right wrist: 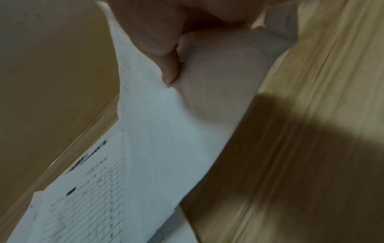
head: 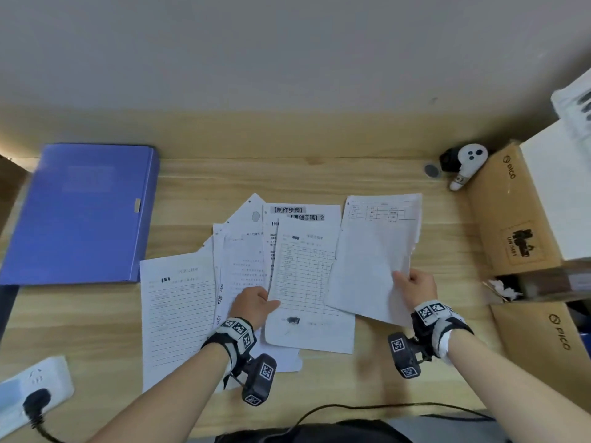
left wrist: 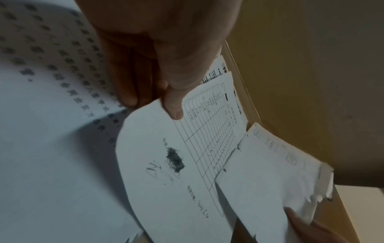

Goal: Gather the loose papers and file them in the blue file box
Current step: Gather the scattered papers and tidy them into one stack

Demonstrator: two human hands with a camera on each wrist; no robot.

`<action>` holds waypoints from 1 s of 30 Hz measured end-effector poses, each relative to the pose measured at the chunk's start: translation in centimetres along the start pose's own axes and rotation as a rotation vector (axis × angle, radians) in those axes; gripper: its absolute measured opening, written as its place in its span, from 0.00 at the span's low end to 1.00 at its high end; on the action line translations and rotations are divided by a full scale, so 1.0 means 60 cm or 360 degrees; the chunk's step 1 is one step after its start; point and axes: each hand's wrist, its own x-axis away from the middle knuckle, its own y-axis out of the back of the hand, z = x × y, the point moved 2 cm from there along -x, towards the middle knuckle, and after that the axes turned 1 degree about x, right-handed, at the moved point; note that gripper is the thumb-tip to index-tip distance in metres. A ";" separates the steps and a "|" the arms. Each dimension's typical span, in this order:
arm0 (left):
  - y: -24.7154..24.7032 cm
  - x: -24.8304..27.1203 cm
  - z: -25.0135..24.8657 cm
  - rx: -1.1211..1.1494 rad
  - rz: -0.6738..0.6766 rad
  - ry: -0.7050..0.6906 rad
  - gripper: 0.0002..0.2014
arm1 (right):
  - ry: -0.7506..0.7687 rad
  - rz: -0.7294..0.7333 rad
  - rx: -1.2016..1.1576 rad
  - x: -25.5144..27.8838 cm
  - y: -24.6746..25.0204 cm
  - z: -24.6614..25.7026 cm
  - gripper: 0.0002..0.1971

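Note:
Several loose white papers (head: 243,251) lie fanned out on the wooden desk (head: 319,180). The blue file box (head: 83,212) lies flat and closed at the far left. My left hand (head: 254,303) pinches the left edge of a sheet with a printed table (head: 303,273), thumb on top; the left wrist view shows that sheet (left wrist: 187,164) lifted at its corner. My right hand (head: 414,284) pinches the lower right part of another sheet (head: 374,257) and holds it up off the desk. In the right wrist view the thumb (right wrist: 166,65) presses on this sheet (right wrist: 166,131).
Cardboard boxes (head: 511,212) stand along the right side, one more (head: 543,340) nearer me. A white controller (head: 467,164) lies at the back right. A power strip (head: 35,388) with a black plug sits at the front left. A black cable (head: 383,407) runs along the front edge.

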 end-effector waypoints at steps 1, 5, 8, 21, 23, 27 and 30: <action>-0.001 -0.003 0.001 0.0011 0.0003 -0.0007 0.14 | 0.0009 0.0002 -0.0018 -0.002 0.005 -0.002 0.13; -0.002 -0.003 0.005 0.0096 -0.0044 0.0010 0.16 | 0.0063 0.0043 -0.0063 -0.012 0.012 -0.009 0.07; 0.005 0.007 0.013 0.0202 -0.0194 0.0064 0.07 | 0.0055 0.0083 -0.0048 -0.030 0.010 -0.017 0.07; 0.009 0.050 -0.131 0.0776 -0.0483 -0.0119 0.03 | 0.0116 0.0435 -0.0122 -0.058 0.005 -0.035 0.16; -0.031 0.039 -0.147 0.0746 -0.0376 -0.0137 0.02 | 0.0119 0.0533 -0.0121 -0.057 0.001 -0.037 0.16; -0.113 0.019 -0.147 0.0468 -0.0233 -0.0109 0.09 | -0.0044 0.0613 -0.0260 -0.064 -0.009 -0.055 0.12; -0.146 0.015 -0.146 0.0172 -0.0239 -0.0183 0.20 | -0.0087 0.0580 -0.0344 -0.060 -0.014 -0.053 0.17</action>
